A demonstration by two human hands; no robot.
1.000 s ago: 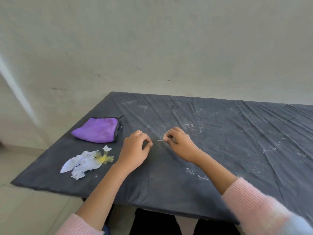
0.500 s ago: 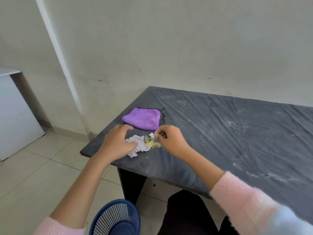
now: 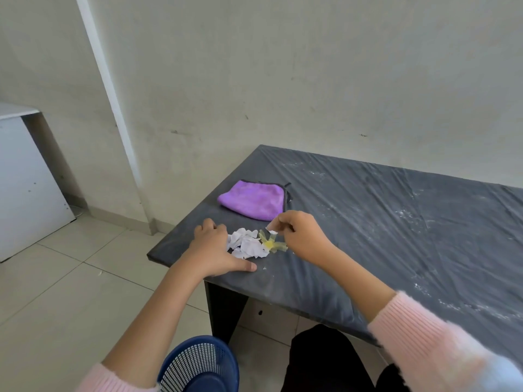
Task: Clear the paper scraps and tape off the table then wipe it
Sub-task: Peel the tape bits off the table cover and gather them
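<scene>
I see the left hand (image 3: pixel 215 250) lying on the near left corner of the table (image 3: pixel 396 222), its fingers loosely bent and grasping nothing, touching the left side of the paper scraps (image 3: pixel 246 246), with the thumb stretched along the tabletop on the near side of the pile. The white scraps sit in one small heap near that corner, and a crumpled bit of yellowish tape (image 3: pixel 273 244) lies against the heap's right side. The right hand (image 3: pixel 302 236) hovers just right of the tape, thumb and forefinger pinching a small white scrap (image 3: pixel 271 228) above it, the other fingers curled in. Just beyond the heap, farther from me, a folded purple cloth (image 3: pixel 252 200) rests flat on the table, apart from both hands. The dark table cover is wrinkled and streaked with pale dust toward the right. Below the near edge, on the floor side, I see the rim of a blue mesh basket (image 3: pixel 198 366). A white cabinet (image 3: pixel 25 179) stands far left against the wall.
</scene>
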